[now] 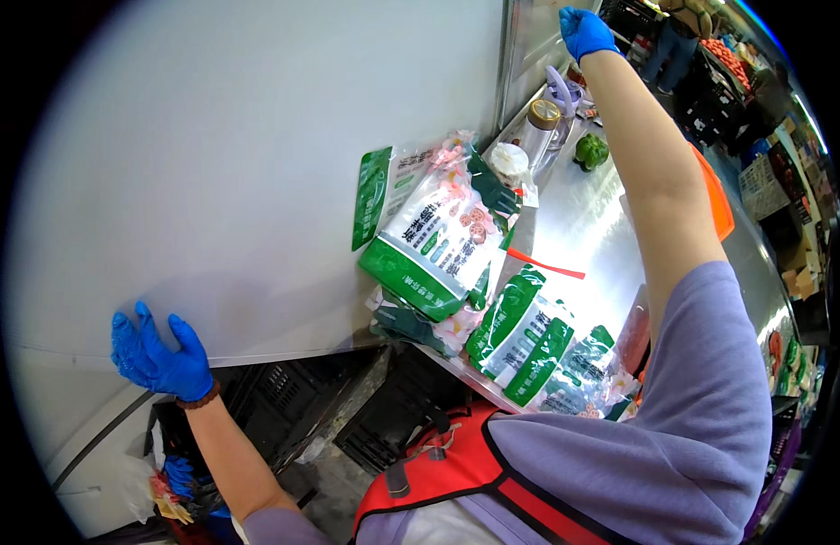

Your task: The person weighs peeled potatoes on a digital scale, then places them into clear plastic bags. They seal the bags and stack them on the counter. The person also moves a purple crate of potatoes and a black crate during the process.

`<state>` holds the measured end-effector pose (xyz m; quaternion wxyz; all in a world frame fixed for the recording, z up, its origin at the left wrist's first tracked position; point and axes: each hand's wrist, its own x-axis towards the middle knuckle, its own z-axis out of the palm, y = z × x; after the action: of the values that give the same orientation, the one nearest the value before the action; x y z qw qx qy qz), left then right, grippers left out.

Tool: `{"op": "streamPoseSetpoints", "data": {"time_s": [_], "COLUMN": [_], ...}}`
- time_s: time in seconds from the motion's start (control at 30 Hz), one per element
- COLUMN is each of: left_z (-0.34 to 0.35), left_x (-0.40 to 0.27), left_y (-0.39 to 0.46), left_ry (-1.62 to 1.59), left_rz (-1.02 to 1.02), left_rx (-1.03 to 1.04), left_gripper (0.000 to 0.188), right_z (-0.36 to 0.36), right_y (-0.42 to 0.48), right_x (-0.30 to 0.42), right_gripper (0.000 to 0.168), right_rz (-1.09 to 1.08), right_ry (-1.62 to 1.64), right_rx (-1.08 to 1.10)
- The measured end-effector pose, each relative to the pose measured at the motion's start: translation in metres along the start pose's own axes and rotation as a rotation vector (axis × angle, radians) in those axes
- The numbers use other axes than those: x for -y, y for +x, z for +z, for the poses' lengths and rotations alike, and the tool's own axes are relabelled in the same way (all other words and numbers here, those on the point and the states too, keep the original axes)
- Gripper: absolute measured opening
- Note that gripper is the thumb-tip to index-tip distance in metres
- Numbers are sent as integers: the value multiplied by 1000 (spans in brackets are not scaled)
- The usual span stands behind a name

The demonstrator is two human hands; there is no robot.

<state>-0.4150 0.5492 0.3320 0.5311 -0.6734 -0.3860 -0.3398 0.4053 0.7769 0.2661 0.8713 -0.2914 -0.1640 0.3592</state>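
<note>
My left hand (164, 354), in a blue glove, is at the lower left against a large white panel (256, 170); its fingers are apart and it holds nothing that I can see. My right hand (587, 33), also blue-gloved, is reached out at the top with its fingers curled; whether something is inside them cannot be told. Between my arms, printed green-and-white plastic bags (433, 238) lie in a heap beside the panel. More such bags (522, 340) rest on the near edge of the stainless steel table (563, 225).
A steel bottle (537, 133), a lilac-handled bottle (563, 95), a white roll (508, 162) and a green pepper (591, 151) stand or lie on the table. A red strip (546, 264) lies there too. Black crates (399, 409) are below. A person (672, 41) stands at the top right.
</note>
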Motion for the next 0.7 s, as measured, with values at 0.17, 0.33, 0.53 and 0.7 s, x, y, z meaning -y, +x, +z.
{"op": "streamPoseSetpoints", "data": {"time_s": [0.17,0.33,0.53,0.7], "left_z": [3,1,3,2], "left_x": [-3,-5,-6,-6], "left_y": [-1,0,0,1], "left_ry": [-2,34,70,43], "left_rz": [6,-17,6,21], "left_rx": [-3,25,13,1], "left_gripper": [37,36,38,38], "right_z": [46,87,63,45], "right_y": [-10,-28,-68,-103], "right_x": [38,50,26,-4], "right_gripper": [10,5,7,7], "right_rz": [-26,-276,-405,-377], "right_ry": [21,-174,-175,-312], "right_rx": [81,-35,-40,-123]}}
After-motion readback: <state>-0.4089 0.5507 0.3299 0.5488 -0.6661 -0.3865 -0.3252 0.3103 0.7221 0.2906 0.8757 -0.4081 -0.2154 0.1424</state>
